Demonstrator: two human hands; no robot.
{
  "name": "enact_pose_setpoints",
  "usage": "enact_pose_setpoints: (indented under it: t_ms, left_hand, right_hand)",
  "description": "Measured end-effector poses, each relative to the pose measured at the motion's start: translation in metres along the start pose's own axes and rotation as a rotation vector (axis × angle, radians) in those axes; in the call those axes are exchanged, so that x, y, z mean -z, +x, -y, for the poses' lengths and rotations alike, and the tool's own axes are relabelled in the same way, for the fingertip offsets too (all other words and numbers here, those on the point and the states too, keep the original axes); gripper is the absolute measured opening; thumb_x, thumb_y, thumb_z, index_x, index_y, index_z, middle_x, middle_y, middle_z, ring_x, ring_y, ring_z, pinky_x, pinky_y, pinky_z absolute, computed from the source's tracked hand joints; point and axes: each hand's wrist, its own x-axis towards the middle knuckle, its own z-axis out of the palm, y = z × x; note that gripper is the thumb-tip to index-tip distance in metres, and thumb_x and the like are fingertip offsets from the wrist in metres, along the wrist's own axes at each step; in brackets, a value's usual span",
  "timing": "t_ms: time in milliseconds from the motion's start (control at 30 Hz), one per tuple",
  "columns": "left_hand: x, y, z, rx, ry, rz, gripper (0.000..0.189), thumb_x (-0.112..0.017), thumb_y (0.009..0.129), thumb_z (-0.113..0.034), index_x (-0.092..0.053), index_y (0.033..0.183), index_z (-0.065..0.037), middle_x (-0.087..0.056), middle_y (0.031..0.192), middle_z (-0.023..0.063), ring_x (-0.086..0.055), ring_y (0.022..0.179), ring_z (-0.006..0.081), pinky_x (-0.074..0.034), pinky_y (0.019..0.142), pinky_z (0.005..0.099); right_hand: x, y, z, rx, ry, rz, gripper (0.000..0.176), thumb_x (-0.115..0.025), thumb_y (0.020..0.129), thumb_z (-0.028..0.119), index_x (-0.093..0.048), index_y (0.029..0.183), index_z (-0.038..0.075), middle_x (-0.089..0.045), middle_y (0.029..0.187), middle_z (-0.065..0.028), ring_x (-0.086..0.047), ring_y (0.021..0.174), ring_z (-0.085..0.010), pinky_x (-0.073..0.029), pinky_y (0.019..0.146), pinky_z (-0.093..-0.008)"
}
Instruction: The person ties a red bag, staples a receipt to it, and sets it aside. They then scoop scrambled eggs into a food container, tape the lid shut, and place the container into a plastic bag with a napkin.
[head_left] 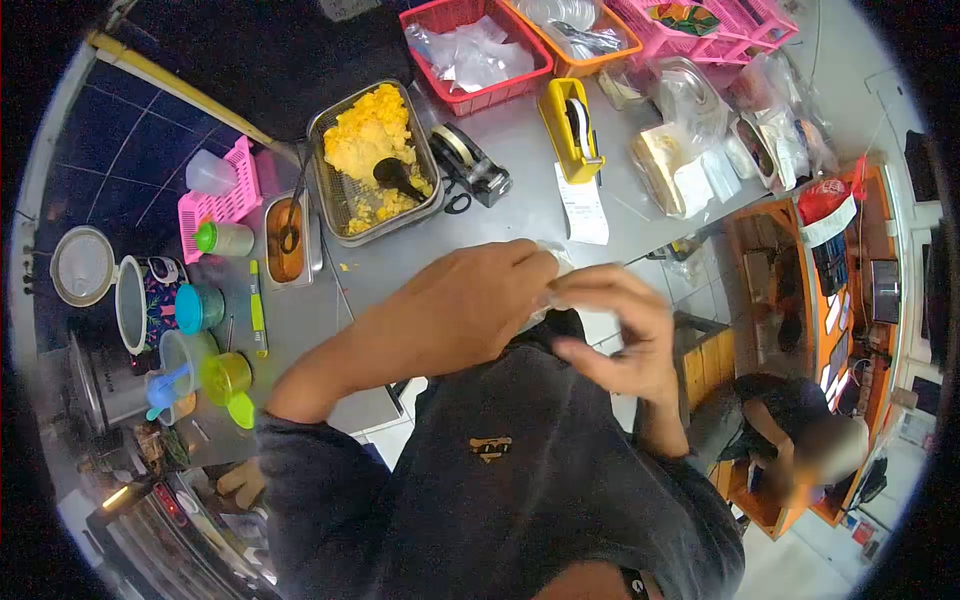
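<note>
In the head view, my left hand is bent in front of my chest, knuckles up and fingers curled down. A piece of clear plastic, perhaps a small bag, shows at its fingertips. My right hand faces it, slightly blurred. Its forefingers reach the edge of the plastic, while the thumb stands apart below them. What the plastic contains is hidden behind my hands. Beyond my hands, a steel tray holds yellow crumbly food with a black scoop in it.
A tape dispenser, yellow dispenser and paper slip lie on the steel counter. Behind are red and pink baskets. Orange sauce, a green-lidded jar and cups stand left. Another person sits at right.
</note>
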Motion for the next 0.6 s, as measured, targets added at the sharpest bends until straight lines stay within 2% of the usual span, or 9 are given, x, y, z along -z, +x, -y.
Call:
enact_pose_setpoints:
  t_ms: [67,233,300,333,433,467,500,567,600]
  left_hand:
    - [-0.004,0.003,0.0,-0.022,-0.013,-0.012,0.02,-0.064,0.085,-0.007,-0.054,0.102,-0.002,-0.056,0.093,0.0189,-0.059,0.09,0.0412,-0.048,0.075,0.047]
    - [-0.053,0.012,0.013,-0.208,-0.048,-0.037,0.034,-0.069,0.085,-0.013,-0.056,0.115,-0.003,-0.062,0.105,0.017,-0.06,0.103,0.0373,-0.048,0.089,0.0438]
    - [-0.051,-0.01,0.027,-0.225,-0.207,-0.368,0.062,-0.084,0.074,-0.032,-0.056,0.12,-0.001,-0.056,0.127,0.0215,-0.051,0.124,0.0411,-0.042,0.101,0.0505]
    - [-0.041,-0.037,0.037,-0.018,-0.215,-0.464,0.1,-0.091,0.06,-0.05,-0.049,0.137,-0.002,-0.045,0.144,0.0234,-0.039,0.137,0.0445,-0.031,0.113,0.0537]
    - [-0.068,-0.088,0.096,0.237,-0.045,-0.608,0.109,-0.09,0.059,-0.055,-0.045,0.141,-0.001,-0.04,0.148,0.0253,-0.033,0.142,0.0456,-0.024,0.119,0.0533]
    - [-0.094,-0.092,0.109,0.254,-0.048,-0.604,0.109,-0.09,0.059,-0.055,-0.045,0.141,-0.001,-0.04,0.148,0.0253,-0.033,0.142,0.0456,-0.024,0.119,0.0533]
    - [-0.127,-0.087,0.122,0.295,0.028,-0.479,0.11,-0.09,0.057,-0.057,-0.045,0.141,-0.002,-0.043,0.144,0.0249,-0.034,0.139,0.0439,-0.026,0.118,0.0506]
    - [-0.179,-0.064,0.149,0.26,0.113,-0.294,0.098,-0.086,0.063,-0.053,-0.047,0.139,-0.003,-0.046,0.141,0.0233,-0.036,0.138,0.0415,-0.025,0.119,0.0478]
    - [-0.202,-0.055,0.159,0.194,0.113,-0.229,0.086,-0.082,0.07,-0.047,-0.049,0.137,-0.004,-0.046,0.142,0.022,-0.036,0.138,0.0407,-0.022,0.121,0.0477]
  right_hand:
    - [0.001,-0.005,-0.014,-0.119,-0.232,-0.131,0.081,-0.09,0.067,0.025,-0.053,0.134,-0.002,-0.059,0.131,-0.0186,-0.057,0.122,-0.0336,-0.046,0.103,-0.0397]
    - [-0.112,-0.063,-0.18,-0.389,0.018,-0.048,0.065,-0.071,0.084,0.031,-0.05,0.137,-0.001,-0.06,0.126,-0.0147,-0.057,0.119,-0.0281,-0.047,0.101,-0.0421]
    - [-0.142,-0.099,-0.221,-0.47,0.227,-0.069,0.06,-0.064,0.091,0.033,-0.048,0.138,-0.001,-0.061,0.124,-0.0132,-0.058,0.118,-0.0259,-0.047,0.1,-0.0431]
    - [-0.15,-0.111,-0.232,-0.488,0.297,-0.077,0.057,-0.06,0.094,0.034,-0.048,0.138,-0.001,-0.061,0.123,-0.0124,-0.058,0.118,-0.0248,-0.047,0.099,-0.0436]
    - [-0.145,-0.119,-0.238,-0.545,0.125,0.072,0.047,-0.049,0.101,0.027,-0.046,0.138,-0.001,-0.062,0.121,-0.0112,-0.06,0.113,-0.0237,-0.049,0.097,-0.0411]
    - [-0.145,-0.111,-0.216,-0.427,-0.255,0.076,0.041,-0.045,0.103,0.02,-0.046,0.139,-0.001,-0.059,0.124,-0.0151,-0.059,0.114,-0.0244,-0.047,0.098,-0.0388]
    - [-0.149,-0.096,-0.189,-0.431,-0.247,0.088,0.041,-0.045,0.103,0.02,-0.046,0.139,-0.001,-0.059,0.124,-0.0151,-0.059,0.114,-0.0244,-0.047,0.098,-0.0388]
    - [-0.157,-0.061,-0.143,-0.464,0.198,-0.269,0.04,-0.044,0.105,0.019,-0.045,0.139,-0.003,-0.053,0.131,-0.0208,-0.053,0.122,-0.0277,-0.04,0.106,-0.0374]
    - [-0.151,-0.056,-0.129,-0.679,0.209,-0.117,0.038,-0.043,0.107,0.019,-0.046,0.134,-0.007,-0.047,0.139,-0.0221,-0.045,0.132,-0.0281,-0.033,0.112,-0.0352]
